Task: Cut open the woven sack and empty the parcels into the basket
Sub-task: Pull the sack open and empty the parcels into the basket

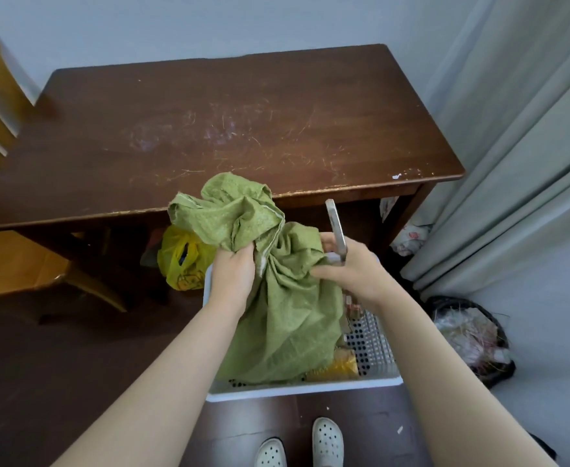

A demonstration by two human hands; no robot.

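A green woven sack (287, 315) hangs bunched over a white perforated basket (371, 345) on the floor. My left hand (233, 274) grips the sack's gathered cloth near its top. My right hand (354, 267) pinches the sack from the right and also holds closed metal scissors (335, 227), blades pointing up. A yellow parcel (339, 367) shows in the basket beside the sack's lower end; the rest of the basket's contents are hidden.
A dark scratched wooden table (243, 129) stands just beyond the basket. A yellow plastic bag (182, 257) lies under it. A wooden chair (7, 257) is at left, curtains (529, 146) at right, a black bin (472, 335) by the wall. My white shoes (327, 439) are below.
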